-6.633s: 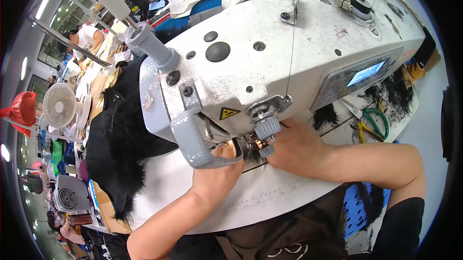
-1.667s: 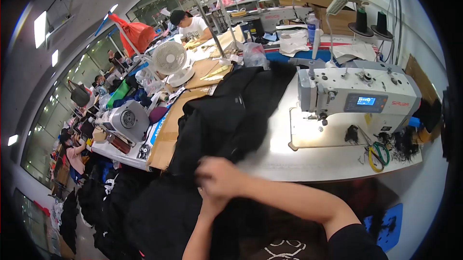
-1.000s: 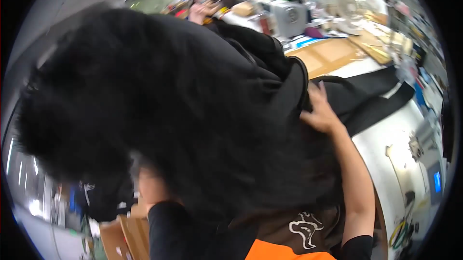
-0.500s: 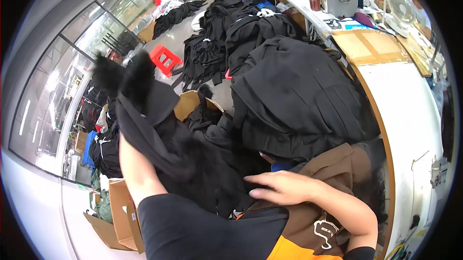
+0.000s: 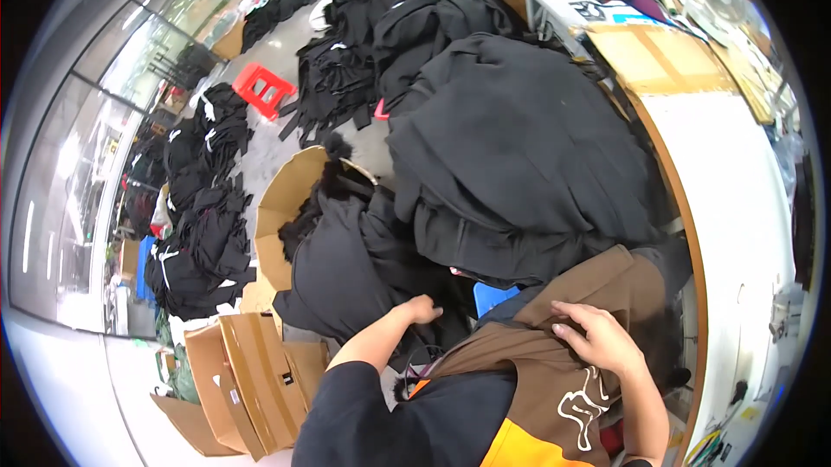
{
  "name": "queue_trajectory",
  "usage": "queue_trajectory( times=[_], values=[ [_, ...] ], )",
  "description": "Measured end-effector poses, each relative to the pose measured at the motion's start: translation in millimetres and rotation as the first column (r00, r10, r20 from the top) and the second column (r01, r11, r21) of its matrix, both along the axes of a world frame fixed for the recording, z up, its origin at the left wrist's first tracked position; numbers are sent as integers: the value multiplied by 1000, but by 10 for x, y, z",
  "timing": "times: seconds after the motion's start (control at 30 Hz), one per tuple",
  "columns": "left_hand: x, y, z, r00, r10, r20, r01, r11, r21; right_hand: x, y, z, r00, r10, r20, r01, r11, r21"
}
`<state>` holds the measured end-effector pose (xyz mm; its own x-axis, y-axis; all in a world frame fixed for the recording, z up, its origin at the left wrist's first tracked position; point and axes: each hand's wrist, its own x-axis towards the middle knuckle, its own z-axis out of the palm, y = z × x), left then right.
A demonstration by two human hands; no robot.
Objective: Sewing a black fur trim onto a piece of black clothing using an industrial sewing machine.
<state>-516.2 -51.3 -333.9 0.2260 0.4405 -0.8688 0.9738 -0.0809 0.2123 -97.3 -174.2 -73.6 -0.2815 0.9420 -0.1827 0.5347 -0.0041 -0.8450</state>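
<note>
A black garment (image 5: 339,264) with fur trim lies heaped over and inside an open cardboard box (image 5: 275,207) in front of me, left of centre. My left hand (image 5: 421,309) is low at the right side of this garment, its fingers partly hidden, so their grip is unclear. A brown garment (image 5: 597,289) with a white line print is spread across my lap and to the right. My right hand (image 5: 599,337) lies on the brown cloth, thumb and fingers apart. A bit of blue plastic (image 5: 495,296) shows between the two garments.
A large stack of black cloth (image 5: 528,155) rises ahead, with more black piles (image 5: 407,25) behind it. A red stool (image 5: 263,90) stands on the floor. Cardboard boxes (image 5: 260,372) are at lower left. A white table (image 5: 718,181) runs along the right.
My left arm has come down from raised at the left, and the black fur-trimmed garment now lies over the box. My right hand has moved right onto the brown garment. The view has shifted.
</note>
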Motion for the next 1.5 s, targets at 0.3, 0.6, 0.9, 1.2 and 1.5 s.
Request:
queue_trajectory(
  times=[0.3, 0.6, 0.9, 1.2, 1.5],
  values=[
    [2136, 940, 2738, 792, -295, 534, 424, 896, -134, 256, -1002, -341, 774, -586, -240, 595, 803, -43],
    [2779, 1493, 2145, 577, -811, 97, 171, 237, 956, 175, -1159, -392, 679, -677, -283, 694, 718, -53],
    [3344, 277, 3145, -32, -945, 326, -286, 321, 903, 240, -163, 6, 682, -698, -218, 726, 610, 318],
    [3599, -353, 3546, -327, -825, 461, -293, 552, 781, 445, -41, 98, 821, -542, -179, 566, 732, 380],
    [2847, 449, 3152, 433, -771, 466, -372, 318, 872, 557, -44, 565, 780, -568, -263, 625, 680, 384]
  ],
)
